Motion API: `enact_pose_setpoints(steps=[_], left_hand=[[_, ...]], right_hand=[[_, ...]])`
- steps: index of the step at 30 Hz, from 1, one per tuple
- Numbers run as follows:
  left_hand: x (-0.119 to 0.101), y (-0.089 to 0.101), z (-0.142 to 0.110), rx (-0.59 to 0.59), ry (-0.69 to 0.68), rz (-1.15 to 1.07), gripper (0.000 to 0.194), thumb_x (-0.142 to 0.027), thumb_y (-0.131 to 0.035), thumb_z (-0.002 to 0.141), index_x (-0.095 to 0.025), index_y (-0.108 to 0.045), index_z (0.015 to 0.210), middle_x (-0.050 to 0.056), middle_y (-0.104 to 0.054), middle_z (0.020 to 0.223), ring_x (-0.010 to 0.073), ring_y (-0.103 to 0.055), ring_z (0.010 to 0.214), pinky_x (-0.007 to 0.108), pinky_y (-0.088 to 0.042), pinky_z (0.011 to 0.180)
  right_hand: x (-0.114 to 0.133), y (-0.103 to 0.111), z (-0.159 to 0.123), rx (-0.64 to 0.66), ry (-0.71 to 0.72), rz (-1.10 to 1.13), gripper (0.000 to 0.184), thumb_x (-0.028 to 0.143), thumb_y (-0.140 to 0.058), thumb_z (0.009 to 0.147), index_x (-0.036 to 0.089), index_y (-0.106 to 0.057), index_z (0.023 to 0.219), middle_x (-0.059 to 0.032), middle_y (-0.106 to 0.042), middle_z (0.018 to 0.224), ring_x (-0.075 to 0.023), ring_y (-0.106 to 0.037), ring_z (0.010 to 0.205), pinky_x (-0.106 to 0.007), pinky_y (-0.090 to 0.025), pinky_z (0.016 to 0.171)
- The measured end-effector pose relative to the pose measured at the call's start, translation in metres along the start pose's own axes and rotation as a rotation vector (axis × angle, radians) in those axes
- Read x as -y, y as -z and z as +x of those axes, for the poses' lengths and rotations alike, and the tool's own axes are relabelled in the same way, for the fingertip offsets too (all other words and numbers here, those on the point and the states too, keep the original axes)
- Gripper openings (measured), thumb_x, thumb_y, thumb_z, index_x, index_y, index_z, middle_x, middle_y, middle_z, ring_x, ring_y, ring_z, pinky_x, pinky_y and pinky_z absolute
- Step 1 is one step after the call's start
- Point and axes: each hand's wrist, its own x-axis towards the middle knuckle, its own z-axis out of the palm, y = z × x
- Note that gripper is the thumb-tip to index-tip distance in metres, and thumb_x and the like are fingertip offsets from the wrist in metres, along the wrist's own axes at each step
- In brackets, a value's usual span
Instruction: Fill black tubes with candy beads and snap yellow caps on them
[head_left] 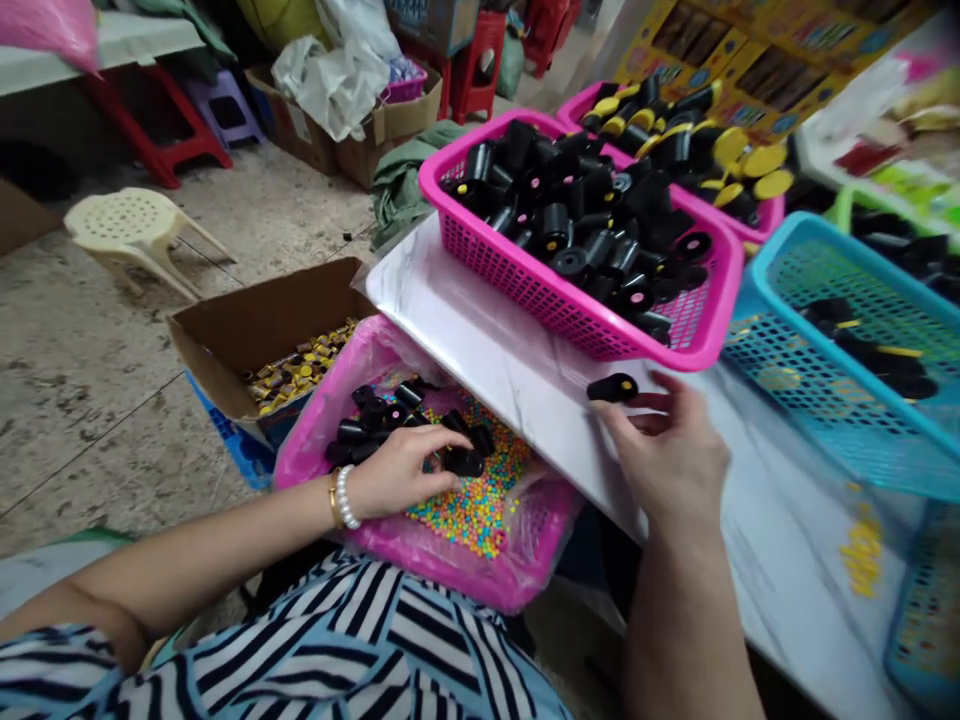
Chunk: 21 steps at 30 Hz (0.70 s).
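My left hand (409,465), with a pearl bracelet at the wrist, reaches into a plastic-lined pink basin (307,440). Its thumb and fingers close around a black plastic cylinder (465,462). Under it lie small multicoloured beads (469,515), with several more black cylinders (367,432) on top. Over the white marbled tabletop, my right hand (671,450) has a black capped piece (613,388) with a yellow dot on its end at its thumb and fingertips. That piece lies close below the rim of a pink basket (577,325) heaped with similar black pieces.
A blue basket (847,390) with a few black pieces stands at right. Yellow bits (862,550) lie on the marbled table (787,520). Behind is another pink basket (772,215) of black and yellow parts. A cardboard box (225,340) and a cream stool (131,225) stand at left.
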Motion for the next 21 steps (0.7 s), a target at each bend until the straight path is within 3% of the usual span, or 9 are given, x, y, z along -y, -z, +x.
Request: enact_pose_setpoints(steps=[2,3,7,9,14,18,21], left_hand=[[-0.001,-0.001,-0.002,-0.035,0.062,-0.084,0.031,-0.022,-0.07,0.08,-0.018,-0.062,0.11,0.0,-0.068,0.09,0.0099,-0.061,0.067,0.022,-0.051,0.063],[-0.002,-0.002,-0.003,-0.045,0.091,-0.139,0.031,-0.024,-0.071,0.08,-0.017,-0.061,0.108,0.0,-0.068,0.089,0.009,-0.06,0.065,0.021,-0.051,0.061],[-0.002,-0.007,-0.01,-0.039,0.086,-0.159,0.026,-0.022,-0.072,0.079,-0.017,-0.058,0.1,-0.001,-0.067,0.088,0.009,-0.063,0.065,0.021,-0.052,0.064],[0.0,-0.008,-0.013,-0.028,0.007,-0.029,0.024,-0.019,-0.069,0.081,-0.018,-0.057,0.101,-0.001,-0.068,0.089,0.0108,-0.064,0.07,0.023,-0.053,0.069],[0.009,0.001,-0.006,-0.013,-0.292,0.352,0.024,-0.029,-0.063,0.092,-0.013,-0.059,0.109,0.014,-0.066,0.116,0.0251,-0.061,0.11,0.04,-0.052,0.098],[0.015,0.004,0.007,-0.025,-0.262,0.696,0.033,-0.02,-0.055,0.095,-0.009,-0.056,0.125,0.017,-0.062,0.124,0.0317,-0.05,0.124,0.048,-0.049,0.102],[0.02,0.0,0.012,0.03,-0.245,0.824,0.035,-0.017,-0.046,0.099,-0.011,-0.054,0.133,0.016,-0.062,0.122,0.0291,-0.053,0.12,0.044,-0.051,0.097]], right_hand=[[0.013,0.001,-0.028,-0.099,0.036,0.061,0.064,0.045,-0.077,0.077,0.02,-0.056,0.132,-0.0058,-0.069,0.095,-0.0161,-0.06,0.063,-0.033,-0.05,0.063],[0.02,-0.001,-0.045,-0.081,0.049,0.133,0.06,0.042,-0.075,0.081,0.021,-0.056,0.134,-0.0062,-0.068,0.096,-0.0161,-0.061,0.066,-0.032,-0.051,0.062],[0.038,-0.023,-0.109,0.467,0.111,0.419,0.038,0.031,-0.068,0.089,0.025,-0.062,0.126,-0.0082,-0.069,0.109,-0.0199,-0.068,0.09,-0.033,-0.058,0.076],[0.038,-0.037,-0.124,0.553,0.137,0.475,0.03,0.028,-0.066,0.09,0.025,-0.065,0.12,-0.008,-0.069,0.114,-0.0214,-0.067,0.102,-0.036,-0.057,0.087],[0.012,-0.054,-0.12,0.518,0.317,0.324,0.03,0.024,-0.064,0.089,0.025,-0.067,0.119,-0.0079,-0.066,0.114,-0.021,-0.066,0.105,-0.036,-0.056,0.093],[-0.007,-0.064,-0.115,0.666,0.48,0.112,0.044,0.02,-0.055,0.089,0.018,-0.059,0.132,-0.0134,-0.066,0.116,-0.0261,-0.066,0.105,-0.042,-0.057,0.091],[-0.011,-0.072,-0.117,0.737,0.399,0.161,0.042,0.024,-0.056,0.092,0.016,-0.057,0.133,-0.0124,-0.07,0.115,-0.0235,-0.07,0.097,-0.037,-0.059,0.084]])
